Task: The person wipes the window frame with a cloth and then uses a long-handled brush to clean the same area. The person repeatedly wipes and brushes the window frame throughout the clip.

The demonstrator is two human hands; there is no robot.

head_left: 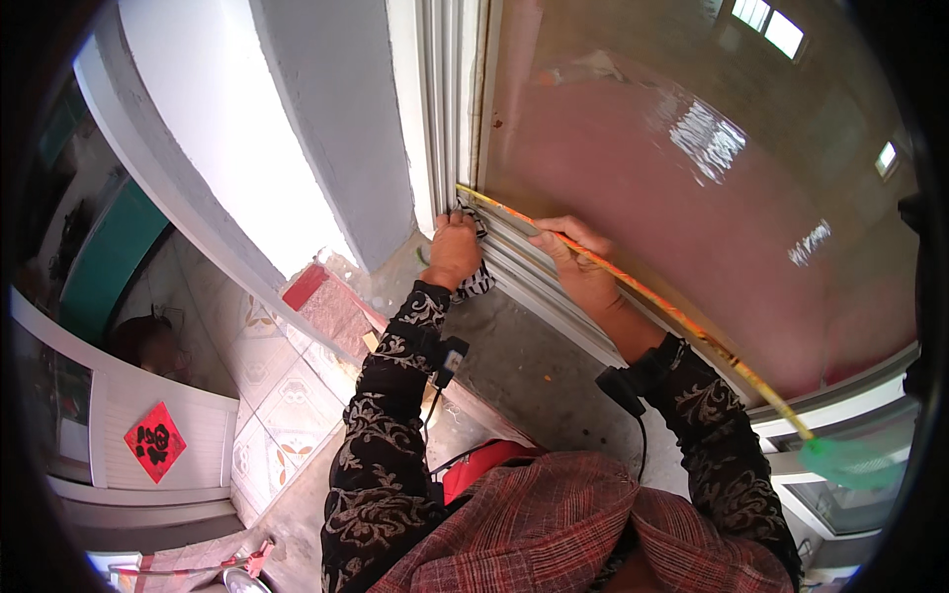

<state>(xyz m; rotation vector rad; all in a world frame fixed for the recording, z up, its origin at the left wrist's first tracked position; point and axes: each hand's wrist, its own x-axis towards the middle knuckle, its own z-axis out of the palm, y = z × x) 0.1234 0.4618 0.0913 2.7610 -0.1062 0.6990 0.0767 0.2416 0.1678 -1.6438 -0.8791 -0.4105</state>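
My left hand [454,251] is closed on a black-and-white striped cloth [478,284], part of which hangs out beside the fingers. It rests at the corner where the upright white window frame [448,89] meets the sliding track [529,265]. A long orange-and-yellow stick [682,316] is gripped in my right hand [583,267], thumb and fingers around it. The stick's thin end reaches the frame corner just above my left hand. At its other end, lower right, is a translucent green flat head [855,463], like a fly swatter's.
A large reflective window pane [633,148] fills the right. Below the track runs a grey concrete sill [524,361]. A red brick-like block [304,287] lies left of it, above a tiled floor [287,395]. A red diamond paper [155,442] is stuck on a white panel.
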